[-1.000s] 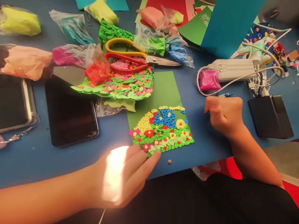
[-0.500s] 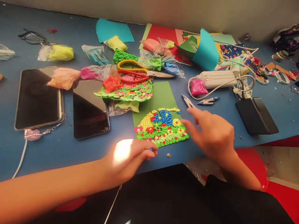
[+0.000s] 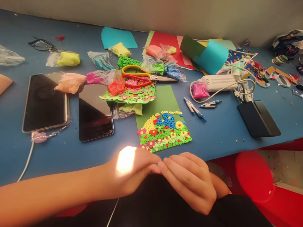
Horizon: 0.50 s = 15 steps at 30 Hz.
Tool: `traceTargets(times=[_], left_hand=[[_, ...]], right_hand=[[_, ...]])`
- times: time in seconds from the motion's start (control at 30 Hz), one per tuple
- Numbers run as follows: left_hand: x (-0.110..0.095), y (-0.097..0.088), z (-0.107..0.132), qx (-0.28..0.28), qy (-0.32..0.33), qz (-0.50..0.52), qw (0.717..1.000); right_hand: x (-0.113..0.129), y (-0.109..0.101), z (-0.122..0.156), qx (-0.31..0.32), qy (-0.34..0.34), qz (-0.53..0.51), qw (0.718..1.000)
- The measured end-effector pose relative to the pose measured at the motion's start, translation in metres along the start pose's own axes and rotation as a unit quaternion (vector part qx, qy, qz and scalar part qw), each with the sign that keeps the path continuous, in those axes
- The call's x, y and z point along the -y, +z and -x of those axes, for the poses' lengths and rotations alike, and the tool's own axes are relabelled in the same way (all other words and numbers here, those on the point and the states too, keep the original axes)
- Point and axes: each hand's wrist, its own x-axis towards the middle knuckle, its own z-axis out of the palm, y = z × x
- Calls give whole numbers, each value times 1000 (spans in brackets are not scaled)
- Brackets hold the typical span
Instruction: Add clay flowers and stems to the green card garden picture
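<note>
A green card [image 3: 163, 99] with a picture of small coloured clay pieces [image 3: 164, 130] lies on the blue table [image 3: 71, 154], near its front edge. Just in front of it, at the table's edge, my left hand [image 3: 132, 171] and my right hand [image 3: 189, 179] meet, fingertips touching. Both have their fingers curled and pinched together; what lies between them is hidden. A bright patch of light falls on the back of my left hand.
Two dark phones [image 3: 44, 101] [image 3: 94, 113] lie at left. Behind the card are a second clay picture [image 3: 130, 94], scissors [image 3: 142, 77], bags of coloured clay [image 3: 68, 58], coloured paper [image 3: 208, 55], a white power bank [image 3: 220, 82] with cables, blue tools [image 3: 196, 108], a black box [image 3: 258, 118] and glasses [image 3: 42, 44]. A red stool [image 3: 255, 175] stands below.
My right hand has come from the right of the card down to the table's front edge and joined my left hand, which curled its fingers. The view has pulled back and tilted up.
</note>
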Motion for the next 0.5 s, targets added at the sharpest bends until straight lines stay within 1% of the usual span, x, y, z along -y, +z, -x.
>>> traceTargets(times=[0.07,0.17,0.23,0.33,0.4,0.43,0.5], left_hand=[[-1,-1,-1,-37,-8,11,999],[-1,-5,-5,-78,-28,19,996],[1,-5,-7,-86,-22,14,996],[4,-3,-6,-92,-3,-8,996],[7,0,-4,-90,6,-17,996],[7,1,-3,-84,7,-19,996],[8,2,-2,-66,3,-18,998]], right_hand=[[-7,-6,1,-1,-8,1,1000],[-26,-14,0,-39,4,-9,999],[-40,-21,-2,-28,17,4,999],[-58,-32,-4,18,45,43,998],[-67,-39,-7,22,64,56,996],[-72,-41,-9,14,66,60,996],[-85,-42,-15,9,51,65,997]])
